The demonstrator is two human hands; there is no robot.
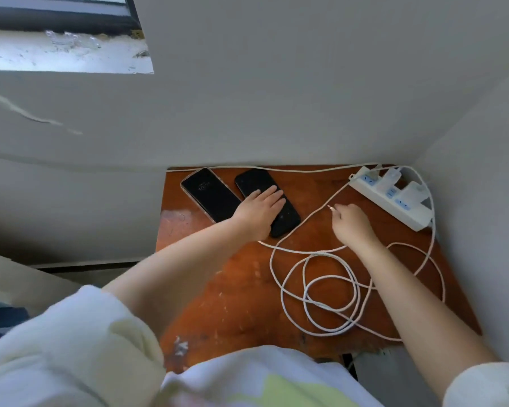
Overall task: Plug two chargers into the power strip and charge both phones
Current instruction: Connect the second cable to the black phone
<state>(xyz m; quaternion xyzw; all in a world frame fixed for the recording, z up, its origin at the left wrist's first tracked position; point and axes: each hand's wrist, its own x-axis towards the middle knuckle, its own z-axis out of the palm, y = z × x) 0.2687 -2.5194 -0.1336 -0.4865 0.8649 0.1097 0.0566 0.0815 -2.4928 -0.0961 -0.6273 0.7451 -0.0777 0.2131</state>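
Note:
Two black phones lie side by side at the back of a small brown table. The left phone has a lit screen. My left hand lies flat on the right phone, fingers spread. My right hand pinches the plug end of a white charging cable, its tip pointing left toward the phones. A white power strip sits at the back right with two white chargers, one behind the other, plugged into it. Loose white cable coils lie under my right forearm.
White walls close in the table at the back and right. The strip's own white cord runs along the back edge. A window sill is high at the left. My light sleeves and clothing fill the bottom of the view.

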